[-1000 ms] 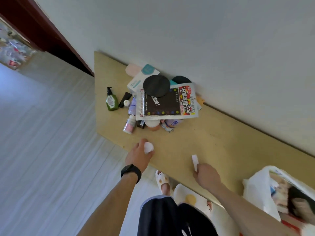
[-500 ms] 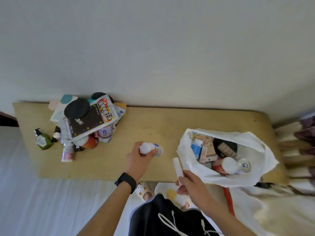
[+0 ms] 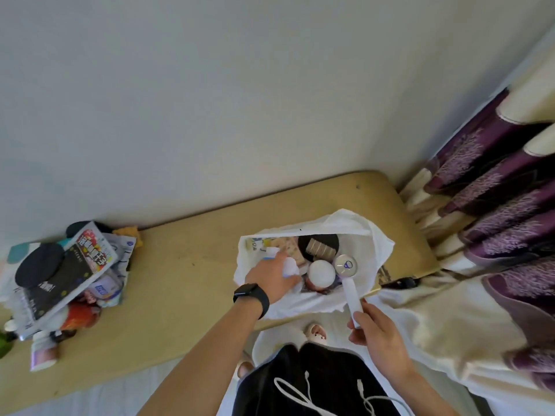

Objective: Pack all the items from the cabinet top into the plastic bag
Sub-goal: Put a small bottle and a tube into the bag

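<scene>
Reaching into the bag (image 3: 381,244), the left hand (image 3: 271,279) curls round a small white bottle (image 3: 289,267), low in the bag's mouth, just above things already packed. Right hand (image 3: 378,334) pinches a white tube (image 3: 350,297) by its near end, tip over the bag's near rim, not yet in. Bag sits open on the worktop (image 3: 186,280), holding a round white lid (image 3: 321,273), a can (image 3: 345,265) and flat packs. Remaining: a pile (image 3: 105,291) at the worktop's far end, well apart from the bag, with a book (image 3: 69,280), black disc (image 3: 39,270), packets and bottles. Judged roughly half done; two items nearly in.
</scene>
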Demonstrator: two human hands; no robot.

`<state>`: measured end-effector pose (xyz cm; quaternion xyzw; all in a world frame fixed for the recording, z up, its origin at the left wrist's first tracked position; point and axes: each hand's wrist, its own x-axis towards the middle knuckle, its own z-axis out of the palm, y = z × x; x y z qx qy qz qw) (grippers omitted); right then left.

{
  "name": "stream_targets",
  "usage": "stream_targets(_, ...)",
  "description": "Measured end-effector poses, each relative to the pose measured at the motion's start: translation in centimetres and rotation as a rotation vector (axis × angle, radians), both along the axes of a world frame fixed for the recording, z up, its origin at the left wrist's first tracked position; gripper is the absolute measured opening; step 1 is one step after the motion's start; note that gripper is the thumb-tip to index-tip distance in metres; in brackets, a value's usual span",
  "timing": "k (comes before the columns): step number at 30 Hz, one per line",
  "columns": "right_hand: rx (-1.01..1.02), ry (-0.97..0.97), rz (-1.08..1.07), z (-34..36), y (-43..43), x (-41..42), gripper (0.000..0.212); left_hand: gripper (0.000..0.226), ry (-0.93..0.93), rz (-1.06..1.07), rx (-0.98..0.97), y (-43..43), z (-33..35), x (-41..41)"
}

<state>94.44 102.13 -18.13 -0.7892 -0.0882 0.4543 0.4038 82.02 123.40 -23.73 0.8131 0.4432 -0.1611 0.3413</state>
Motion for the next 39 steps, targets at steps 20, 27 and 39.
stream_targets(20, -0.194, -0.738, 1.119, -3.8, 11.1, 0.2, 0.035, 0.046, 0.370, -0.259, 0.320, -3.3, 0.0, -6.6)
stream_targets(27, -0.214, -0.957, 1.246, -7.3, 12.7, 0.0, 0.050, 0.045, 0.327, -0.180, 0.346, -3.5, 0.1, -7.0)
stream_targets(39, -0.125, -0.973, 1.227, -9.6, 10.2, 2.1, 0.067, 0.071, 0.098, 0.097, 0.249, -4.7, -1.1, -9.8)
